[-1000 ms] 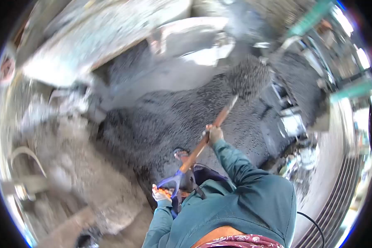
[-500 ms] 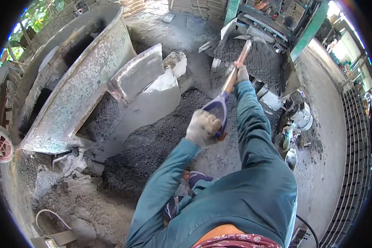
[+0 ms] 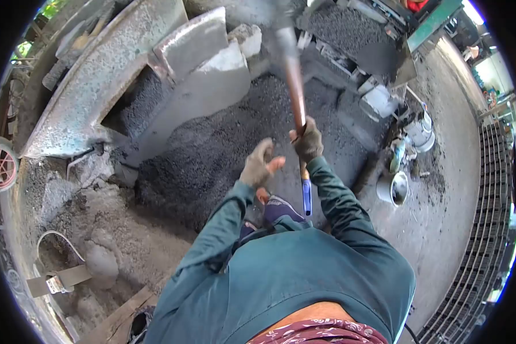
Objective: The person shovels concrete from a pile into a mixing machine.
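A shovel with a wooden shaft rises away from me, its blade end blurred at the top of the view. My right hand, in a dirty work glove, is wrapped round the shaft above the blue handle end. Just left of the shaft, my left hand is off the shovel, gloved, with thumb and fingers apart and nothing in it. Beyond and below both hands spreads a heap of dark, grainy mix. More of this mix lies in the machine's hopper at the upper right.
A large worn metal drum with an open chute stands at the left. On the right are a motor, a white bucket and a long rack of slats. A small wheel is at the far left.
The shovel has come back from the hopper towards me, and its shaft is more upright in view. My left hand has let go of the handle; my right hand keeps hold of the shaft.
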{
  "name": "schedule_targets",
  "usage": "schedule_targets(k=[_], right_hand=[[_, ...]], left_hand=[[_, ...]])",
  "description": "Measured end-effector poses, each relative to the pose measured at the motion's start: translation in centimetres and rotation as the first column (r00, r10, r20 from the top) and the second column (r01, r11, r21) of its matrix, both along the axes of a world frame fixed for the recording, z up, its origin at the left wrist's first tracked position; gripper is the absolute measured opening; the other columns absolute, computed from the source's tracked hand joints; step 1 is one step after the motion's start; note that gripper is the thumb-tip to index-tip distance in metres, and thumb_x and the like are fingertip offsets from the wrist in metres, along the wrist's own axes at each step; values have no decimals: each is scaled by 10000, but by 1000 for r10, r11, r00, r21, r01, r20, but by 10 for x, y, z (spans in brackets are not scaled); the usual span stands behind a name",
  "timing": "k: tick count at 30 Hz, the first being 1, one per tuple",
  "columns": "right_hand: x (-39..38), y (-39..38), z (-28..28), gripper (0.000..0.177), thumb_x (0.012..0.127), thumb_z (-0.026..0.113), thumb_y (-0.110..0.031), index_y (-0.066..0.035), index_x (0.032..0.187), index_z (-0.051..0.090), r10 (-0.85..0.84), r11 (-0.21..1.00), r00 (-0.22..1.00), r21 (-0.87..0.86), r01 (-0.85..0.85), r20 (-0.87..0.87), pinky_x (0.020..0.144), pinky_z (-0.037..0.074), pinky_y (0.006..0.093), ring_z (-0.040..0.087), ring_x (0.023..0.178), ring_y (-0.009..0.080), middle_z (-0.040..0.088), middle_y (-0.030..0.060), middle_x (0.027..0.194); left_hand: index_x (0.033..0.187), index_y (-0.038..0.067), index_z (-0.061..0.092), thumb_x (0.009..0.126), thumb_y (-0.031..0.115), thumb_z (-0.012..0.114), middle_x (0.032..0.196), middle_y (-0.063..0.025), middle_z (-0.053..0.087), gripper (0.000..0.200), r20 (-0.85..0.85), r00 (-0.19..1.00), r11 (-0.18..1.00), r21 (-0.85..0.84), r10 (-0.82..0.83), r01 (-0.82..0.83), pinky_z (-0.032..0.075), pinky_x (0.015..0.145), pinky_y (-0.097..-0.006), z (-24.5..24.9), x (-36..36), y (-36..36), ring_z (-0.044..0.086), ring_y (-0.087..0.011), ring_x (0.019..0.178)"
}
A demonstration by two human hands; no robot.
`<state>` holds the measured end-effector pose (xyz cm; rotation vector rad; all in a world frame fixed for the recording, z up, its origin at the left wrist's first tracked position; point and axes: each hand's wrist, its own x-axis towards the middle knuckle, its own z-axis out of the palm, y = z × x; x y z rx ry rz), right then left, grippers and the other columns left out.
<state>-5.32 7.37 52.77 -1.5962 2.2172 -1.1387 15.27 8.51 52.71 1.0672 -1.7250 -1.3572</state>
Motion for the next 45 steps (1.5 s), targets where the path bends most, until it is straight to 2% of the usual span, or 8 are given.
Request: schedule_targets(k=[8, 12, 16, 19, 28, 35, 36, 45], right_hand=[[-43, 244, -26, 376, 881, 625, -374, -94, 1132, 651, 266, 802, 961, 537, -261, 70, 886, 488, 462, 631, 1029, 382, 677, 174, 1074], [-128, 345, -11, 422, 746, 763, -366, -107, 1066, 675, 173, 874, 914, 485, 29, -366, 828, 510, 417, 668, 914, 318, 694, 119, 948], [-169, 400, -86, 303, 769, 768, -123, -71, 1041, 647, -478, 794, 854, 517, 320, 207, 700, 551, 421, 673, 759, 254, 684, 102, 859], [-171, 393, -117, 246, 772, 697, -21, -55, 1005, 625, -617, 706, 25, 540, 459, 786, 592, 555, 386, 640, 625, 248, 639, 93, 757], [-177, 338, -107, 208, 780, 576, 35, -25, 979, 581, -817, 248, -191, 630, 736, 544, 478, 527, 373, 598, 565, 197, 600, 76, 740], [-248, 203, -206, 187, 767, 624, 28, -28, 943, 597, -718, 194, -397, 713, 674, 571, 522, 524, 350, 588, 588, 205, 587, 78, 759], [-258, 131, -233, 161, 796, 644, 3, -37, 940, 586, -717, 319, -311, 690, 649, 624, 544, 514, 319, 591, 607, 202, 570, 70, 729], [-275, -128, -317, 136, 776, 642, 1, -15, 902, 595, -734, 431, -138, 613, 663, 665, 548, 476, 309, 588, 595, 188, 605, 63, 721]], left_hand=[[856, 75, 513, 840, 75, 716, 656, -41, 479, 204, -76, 540, 239, 941, 839, -239, 459, 461, -376, -71, -55, 0, 495, -202, 506], [836, 125, 478, 869, 98, 606, 653, -28, 460, 135, -53, 590, 193, 965, 805, -177, 486, 606, -474, -129, -48, 2, 462, -220, 513], [786, 152, 458, 880, 151, 608, 659, -27, 468, 176, -157, 625, 232, 972, 765, -40, 480, 678, -454, -151, -97, -36, 469, -208, 530], [766, 158, 489, 890, 275, 660, 652, -40, 502, 241, -180, 613, 178, 982, 769, 64, 469, 599, -415, -176, -166, -45, 509, -208, 560], [788, 130, 490, 908, 207, 642, 614, -32, 475, 209, 224, 943, -445, 891, 246, -96, 493, 716, -542, -291, -375, 73, 513, -255, 556], [778, 107, 488, 826, 138, 633, 668, -62, 487, 156, 92, 896, -358, 931, 435, 78, 487, 520, -447, -454, -444, -27, 501, -236, 513], [907, 114, 493, 840, 138, 625, 603, -86, 474, 150, -44, 909, -57, 996, 415, 75, 463, 440, -491, -517, -455, -69, 491, -279, 458], [857, 108, 504, 844, 154, 598, 646, -50, 468, 106, 99, 936, 66, 990, 338, -128, 499, 617, -510, -518, -452, -373, 514, -229, 570]])
